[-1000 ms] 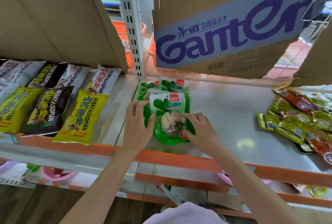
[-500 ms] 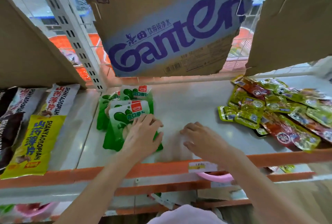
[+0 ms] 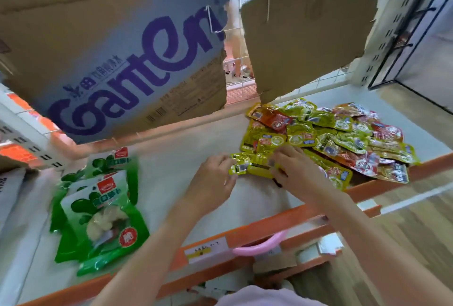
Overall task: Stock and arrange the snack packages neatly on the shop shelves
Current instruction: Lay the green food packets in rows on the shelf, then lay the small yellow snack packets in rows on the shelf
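Note:
A loose heap of small yellow-green and red snack sachets [image 3: 340, 134] lies on the right half of the white shelf [image 3: 176, 158]. My left hand [image 3: 210, 180] and my right hand [image 3: 294, 168] meet at the heap's near left corner, both gripping a yellow sachet [image 3: 250, 167] at its two ends. A stack of green radish packs [image 3: 98, 210] lies flat on the shelf's left side, apart from both hands.
A Ganten cardboard box flap [image 3: 127, 60] and a plain cardboard sheet [image 3: 306, 26] hang over the back of the shelf. The shelf's orange front rail [image 3: 282, 224] carries a price label. A pink handle [image 3: 259, 246] shows below it. Wooden floor lies to the right.
Both hands left the green packs and moved right to the sachet heap, taking hold of a yellow sachet. The view swung right.

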The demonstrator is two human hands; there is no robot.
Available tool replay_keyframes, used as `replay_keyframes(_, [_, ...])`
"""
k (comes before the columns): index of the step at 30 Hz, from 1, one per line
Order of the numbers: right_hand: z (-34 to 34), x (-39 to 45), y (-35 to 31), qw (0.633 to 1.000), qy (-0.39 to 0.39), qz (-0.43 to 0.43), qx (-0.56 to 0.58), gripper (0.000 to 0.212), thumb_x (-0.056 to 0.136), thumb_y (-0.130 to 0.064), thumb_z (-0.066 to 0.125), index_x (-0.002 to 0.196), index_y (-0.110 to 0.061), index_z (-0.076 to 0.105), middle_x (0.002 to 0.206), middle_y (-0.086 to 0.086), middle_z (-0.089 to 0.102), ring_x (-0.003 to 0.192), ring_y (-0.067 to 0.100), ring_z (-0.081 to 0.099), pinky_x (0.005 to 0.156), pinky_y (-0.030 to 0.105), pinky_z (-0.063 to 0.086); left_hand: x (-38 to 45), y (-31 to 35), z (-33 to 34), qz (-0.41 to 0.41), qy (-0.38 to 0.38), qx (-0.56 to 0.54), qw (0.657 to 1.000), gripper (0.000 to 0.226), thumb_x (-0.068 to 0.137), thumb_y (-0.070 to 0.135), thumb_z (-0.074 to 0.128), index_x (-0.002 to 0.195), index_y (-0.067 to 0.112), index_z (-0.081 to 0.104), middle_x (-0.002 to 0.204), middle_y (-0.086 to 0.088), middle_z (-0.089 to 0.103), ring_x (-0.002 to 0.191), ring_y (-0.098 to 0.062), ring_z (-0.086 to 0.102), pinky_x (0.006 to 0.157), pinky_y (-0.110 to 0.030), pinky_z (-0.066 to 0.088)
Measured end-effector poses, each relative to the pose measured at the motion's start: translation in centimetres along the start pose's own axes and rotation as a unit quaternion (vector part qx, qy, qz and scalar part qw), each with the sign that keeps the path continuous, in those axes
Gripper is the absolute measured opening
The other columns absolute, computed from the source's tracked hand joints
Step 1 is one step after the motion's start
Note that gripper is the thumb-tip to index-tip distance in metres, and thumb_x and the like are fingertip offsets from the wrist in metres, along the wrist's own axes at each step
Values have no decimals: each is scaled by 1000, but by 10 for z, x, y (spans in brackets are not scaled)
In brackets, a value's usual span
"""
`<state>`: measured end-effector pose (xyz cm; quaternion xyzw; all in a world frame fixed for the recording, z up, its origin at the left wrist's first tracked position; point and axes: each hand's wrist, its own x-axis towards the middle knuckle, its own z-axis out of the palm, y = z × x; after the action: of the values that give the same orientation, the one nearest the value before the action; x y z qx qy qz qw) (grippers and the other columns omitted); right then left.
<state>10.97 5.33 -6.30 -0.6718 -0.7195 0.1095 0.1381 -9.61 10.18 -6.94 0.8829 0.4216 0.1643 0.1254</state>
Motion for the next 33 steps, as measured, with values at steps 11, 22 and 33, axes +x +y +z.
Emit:
replay_keyframes(11, [16,42,18,986,8,158,-48,88,76,-79,36,122,-4,43,125,12,42,123,29,35,85,40,46,39,24,46,-80,-84,27,993,62,86,28,63,140,10,39,145,-6,37,131,-23,34,109,-33,27])
replay_keyframes(22, [23,43,28,989,41,110,90,60,82,-42,65,123,-5,40,124,14,47,118,33,38,87,43,38,12,38,42,-156,5,46,987,50,79,41,68,121,15,59,115,-3,58,109,-24,48,93,-36,39])
replay_keyframes(33, [0,39,4,940,16,39,339,40,80,-4,65,113,-13,45,90,4,64,82,24,60,63,29,37,-34,-8,4,-235,-39,93,967,51,83,45,59,131,30,50,118,2,49,112,-17,42,93,-29,34])
